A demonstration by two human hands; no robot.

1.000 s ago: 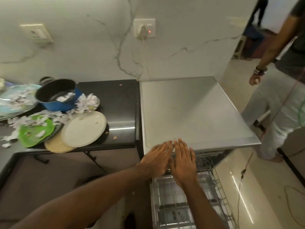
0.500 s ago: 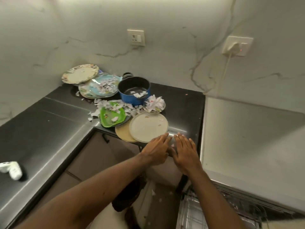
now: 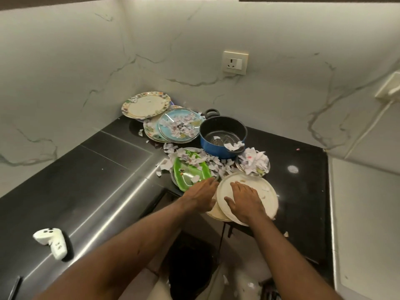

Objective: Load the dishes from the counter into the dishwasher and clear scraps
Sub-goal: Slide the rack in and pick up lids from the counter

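The right grip lies flat and released on the white plate, fingers straight, holding nothing. The left grip is also released, its fingertips at the rim of the green plate. The white plate sits on a tan plate at the near edge of the bench, and both seem to jut past that edge. A downward press there could tip the pair to the floor. Dragging the white one alone may slide the tan one off with it.

Paper scraps lie heaped on the green plate and around it, just beside the pot. Any tilted or hasty lift would likely scatter them over the bench and floor.
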